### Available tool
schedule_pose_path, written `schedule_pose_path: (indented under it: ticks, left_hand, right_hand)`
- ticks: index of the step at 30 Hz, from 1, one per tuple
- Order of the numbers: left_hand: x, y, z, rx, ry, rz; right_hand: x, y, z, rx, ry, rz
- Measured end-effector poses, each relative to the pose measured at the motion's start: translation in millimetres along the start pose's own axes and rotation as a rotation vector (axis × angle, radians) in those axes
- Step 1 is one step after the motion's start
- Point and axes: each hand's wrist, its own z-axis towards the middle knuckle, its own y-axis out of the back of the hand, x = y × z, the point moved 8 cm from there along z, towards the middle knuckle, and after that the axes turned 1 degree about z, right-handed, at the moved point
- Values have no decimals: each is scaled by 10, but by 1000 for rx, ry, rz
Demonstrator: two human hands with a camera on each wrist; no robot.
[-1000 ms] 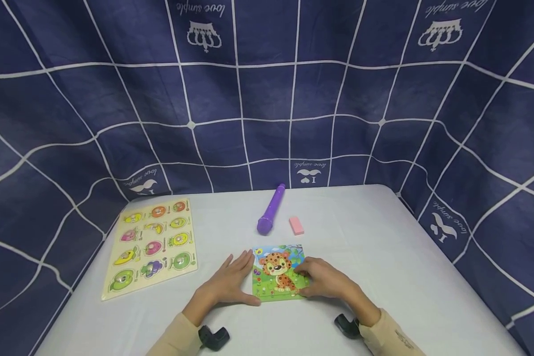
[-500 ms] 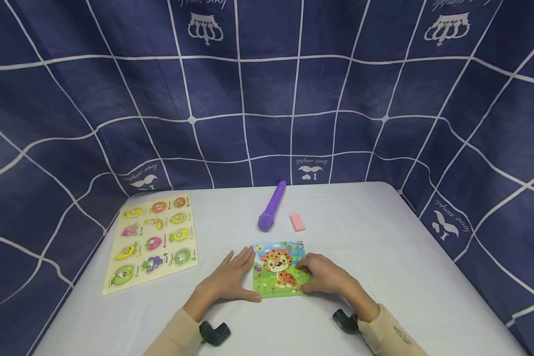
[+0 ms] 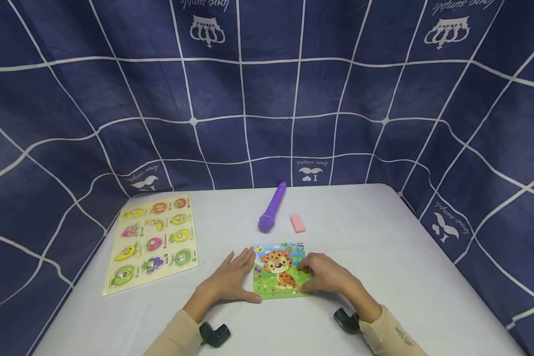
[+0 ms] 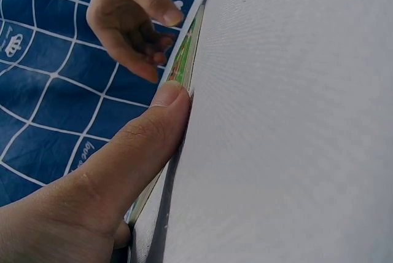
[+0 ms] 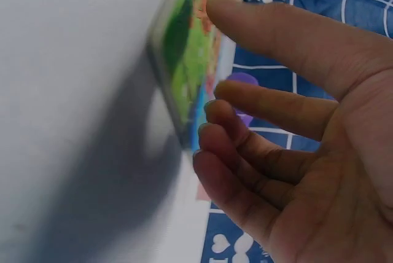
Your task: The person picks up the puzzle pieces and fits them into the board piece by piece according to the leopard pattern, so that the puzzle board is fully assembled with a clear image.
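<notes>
A square jigsaw puzzle (image 3: 271,284) with a cartoon leopard on green grass and blue sky lies on the white table in front of me. My left hand (image 3: 228,279) rests flat along its left side, fingers fairly straight. In the left wrist view the thumb (image 4: 153,125) touches the puzzle's near edge. Over the puzzle's right side is my right hand (image 3: 328,274), its fingertips on or just above the picture. The right wrist view shows the right hand (image 5: 307,134) with thumb and index finger apart, the other fingers loosely bent, and nothing between them.
Behind the puzzle lie a purple toy microphone (image 3: 272,207) and a pink eraser-like block (image 3: 297,224). A wooden fruit peg board (image 3: 151,242) is at the left of the table (image 3: 382,267). Dark blue checked cloth (image 3: 267,89) hangs around the back and sides.
The head view has shifted slightly. The right fingertips have moved a little over the puzzle's right side, while the left hand stays beside it.
</notes>
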Motion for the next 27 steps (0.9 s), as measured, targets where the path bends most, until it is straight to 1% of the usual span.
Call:
schedule_pose_path:
  ticks: [3, 6, 11, 15, 17, 19, 21, 22, 24, 25, 27]
  left_hand:
    - [4, 4, 0, -2, 3, 0]
    - [11, 6, -7, 2, 12, -1]
    - [16, 20, -5, 5, 20, 3]
    - [6, 43, 5, -7, 21, -2]
    - [-18, 41, -7, -7, 20, -9]
    - [-34, 66, -8, -7, 10, -12]
    - [-41, 121, -11, -5, 5, -7]
    - [-43, 163, -10, -5, 3, -2]
    - [-46, 286, 6, -9, -1, 2]
    - [-48, 362, 24, -13, -1, 6]
    - [-66, 538, 76, -25, -12, 10]
  right_hand:
    - [43, 33, 27, -29, 51, -7]
    - [77, 2, 73, -18, 84, -15]
    - [97, -50, 117, 26, 74, -8]
    - [122, 33, 117, -7, 77, -2]
    - [119, 44, 100, -17, 69, -5]
    - [124, 58, 91, -20, 58, -15]
    - [171, 101, 74, -13, 63, -31]
    - [213, 151, 62, -15, 69, -31]
    - [343, 346, 26, -48, 102, -28]
    - [419, 484, -1, -77, 121, -27]
    - [567, 814, -65, -161, 151, -37]
